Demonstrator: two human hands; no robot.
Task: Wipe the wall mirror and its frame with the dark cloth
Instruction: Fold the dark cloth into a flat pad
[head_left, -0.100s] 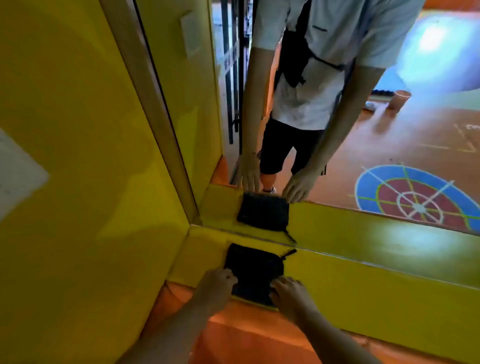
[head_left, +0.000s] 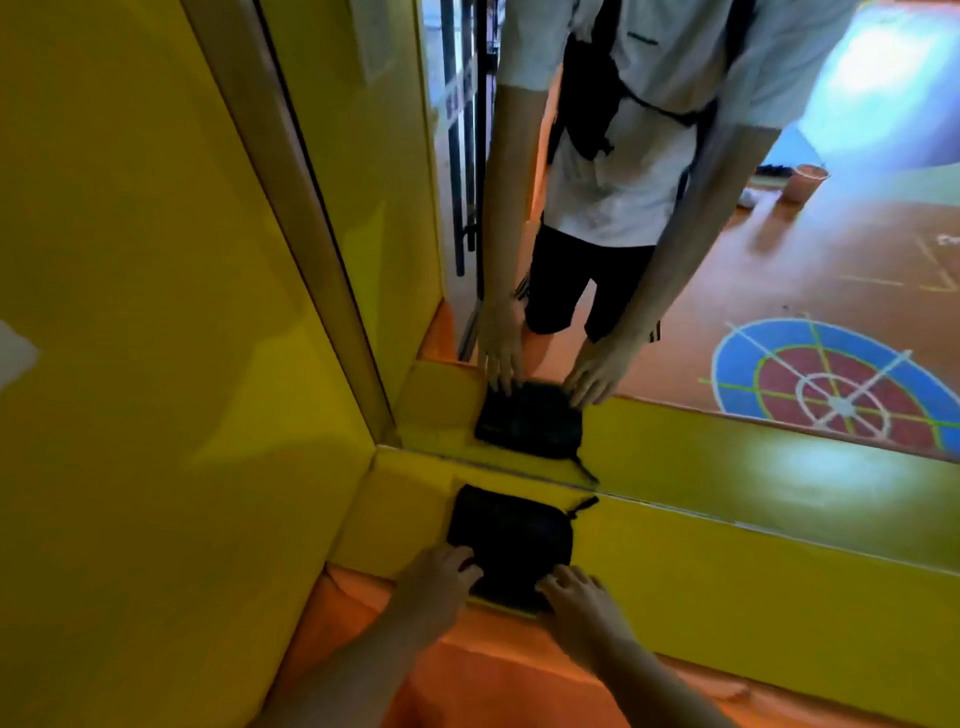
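Observation:
The dark cloth (head_left: 511, 538) lies flat on the yellow ledge (head_left: 727, 577) just below the wall mirror (head_left: 779, 270), near its lower left corner. My left hand (head_left: 441, 577) presses the cloth's near left edge with its fingertips. My right hand (head_left: 576, 597) presses the near right edge. The mirror's tan frame (head_left: 291, 208) runs up the left side. The glass reflects the cloth, both hands and my body.
A yellow padded wall (head_left: 130, 338) fills the left. Orange padding (head_left: 493, 670) lies below the ledge under my forearms. The mirror reflects an orange floor with a blue and red target mark (head_left: 831, 395).

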